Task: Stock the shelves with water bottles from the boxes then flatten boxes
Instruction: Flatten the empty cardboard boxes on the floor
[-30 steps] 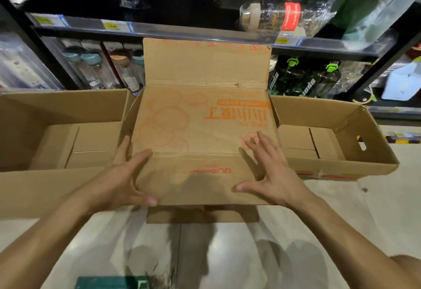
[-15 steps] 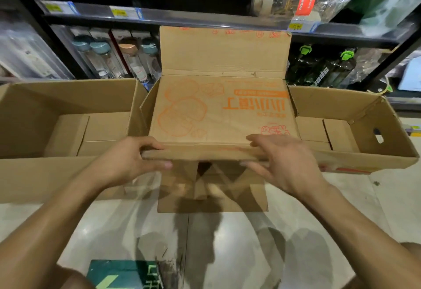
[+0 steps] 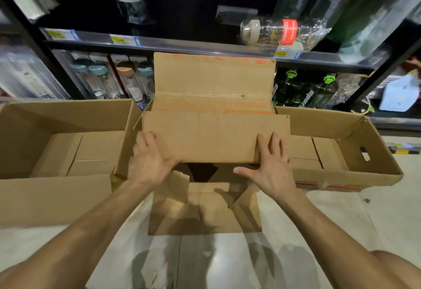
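Note:
A brown cardboard box [image 3: 214, 138] with orange print stands on the floor in front of me, between two other boxes. Its near panel is raised and its lower flaps hang loose beneath, showing a dark gap. My left hand [image 3: 149, 163] grips the panel's lower left corner, fingers on top and thumb along the edge. My right hand [image 3: 271, 165] presses flat on the lower right corner, thumb spread out below the edge. The box's far flap stands upright against the shelf. Water bottles [image 3: 114, 79] stand on the lower shelf behind.
An empty open box [image 3: 63, 118] lies at the left and another [image 3: 373, 152] at the right. A black metal shelf [image 3: 205, 47] runs across the back; a wrapped clear bottle [image 3: 273, 31] lies on it. Dark green-capped bottles [image 3: 307, 93] stand lower right. Pale tiled floor in front.
The box's near panel has swung up and away from me, hiding most of the orange print. Both hands moved up with it, and the lower flaps have dropped open.

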Demonstrator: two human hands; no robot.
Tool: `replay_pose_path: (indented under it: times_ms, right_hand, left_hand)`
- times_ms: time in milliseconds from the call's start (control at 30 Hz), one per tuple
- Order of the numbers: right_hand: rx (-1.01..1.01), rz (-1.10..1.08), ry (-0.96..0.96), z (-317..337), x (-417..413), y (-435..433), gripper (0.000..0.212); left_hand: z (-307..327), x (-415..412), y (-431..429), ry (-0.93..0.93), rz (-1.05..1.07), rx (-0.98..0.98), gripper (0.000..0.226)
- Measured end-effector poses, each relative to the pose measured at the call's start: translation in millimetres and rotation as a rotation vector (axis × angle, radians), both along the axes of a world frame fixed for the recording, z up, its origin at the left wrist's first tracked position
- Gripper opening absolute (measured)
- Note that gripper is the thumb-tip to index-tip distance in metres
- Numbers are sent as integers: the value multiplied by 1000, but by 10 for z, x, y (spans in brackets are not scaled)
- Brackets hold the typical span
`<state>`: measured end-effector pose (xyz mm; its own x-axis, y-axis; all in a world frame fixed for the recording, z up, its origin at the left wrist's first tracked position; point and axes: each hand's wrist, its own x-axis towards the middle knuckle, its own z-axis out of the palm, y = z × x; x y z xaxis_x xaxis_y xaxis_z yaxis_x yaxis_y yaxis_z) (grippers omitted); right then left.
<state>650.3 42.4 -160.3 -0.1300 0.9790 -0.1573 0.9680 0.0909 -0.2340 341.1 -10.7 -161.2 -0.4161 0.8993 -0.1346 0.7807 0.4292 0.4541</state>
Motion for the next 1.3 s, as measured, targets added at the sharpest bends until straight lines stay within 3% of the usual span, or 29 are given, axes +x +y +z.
replay_pose_path:
  times_ms: [100, 267, 433, 533, 633, 800, 933, 1033, 1200, 1300]
  right_hand:
    - [-23, 3, -68, -137, 25, -1, 132]
    - [-52, -27, -9, -233, 197, 73, 133]
    - [-88, -29, 28, -348, 501, 140, 138]
    - [-103, -148, 256, -351, 755, 206, 135]
    - [-269, -293, 553, -329, 962, 157, 128]
    - [-186, -324, 602, -338, 1163, 82, 111]
    - [-178, -406, 776, -300, 1135, 69, 92]
    - [-130, -479, 804, -238, 1124, 149, 82]
    - [-179, -581, 912, -247, 1266, 304, 97]
    - [-271, -577, 992, -263, 1141, 303, 74]
  left_hand:
    - [-87, 81, -36, -19, -29, -190, 129]
    - [-120, -99, 2, -106, -54, -219, 130]
    - [-166, -268, -51, -103, -260, -243, 131]
    - [-171, -248, -24, -96, -320, -238, 130]
    - [-158, -215, 3, -61, -387, -288, 127]
    - [-166, -101, 8, -22, -467, -277, 124]
    - [-160, -72, 40, -17, -450, -209, 123]
    - [-122, -111, 16, 3, -455, -267, 123]
    - [-161, -212, 1, 13, -560, -265, 123]
    - [-130, -195, 29, -206, -365, -114, 120]
